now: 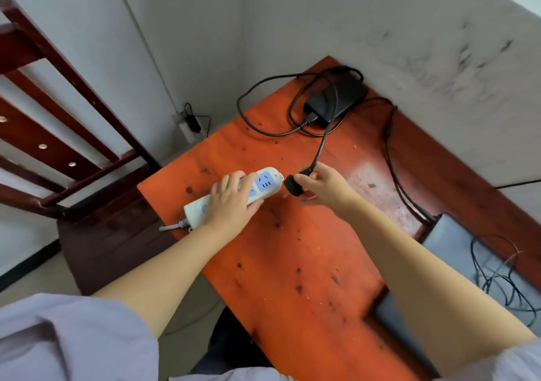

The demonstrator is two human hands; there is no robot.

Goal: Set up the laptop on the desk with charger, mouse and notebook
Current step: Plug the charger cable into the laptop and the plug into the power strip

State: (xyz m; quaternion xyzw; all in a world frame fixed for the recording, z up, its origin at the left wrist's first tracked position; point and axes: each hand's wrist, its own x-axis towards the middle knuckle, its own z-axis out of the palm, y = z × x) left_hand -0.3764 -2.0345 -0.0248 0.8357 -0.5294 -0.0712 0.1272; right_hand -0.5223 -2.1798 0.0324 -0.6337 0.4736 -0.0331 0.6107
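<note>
A white power strip with blue sockets lies near the left edge of the orange desk. My left hand grips its middle. My right hand holds the charger's black plug just right of the strip's end socket, its prongs turned toward the strip. The plug's cable runs back to the black charger brick at the desk's far corner. A second cable leads from the brick to the grey closed laptop at the right edge. I see neither the mouse nor the notebook.
A dark red wooden chair stands left of the desk. A wall outlet with a black plug sits low on the wall behind. Thin black wires lie tangled on the laptop lid. Walls close in the desk's far and right sides.
</note>
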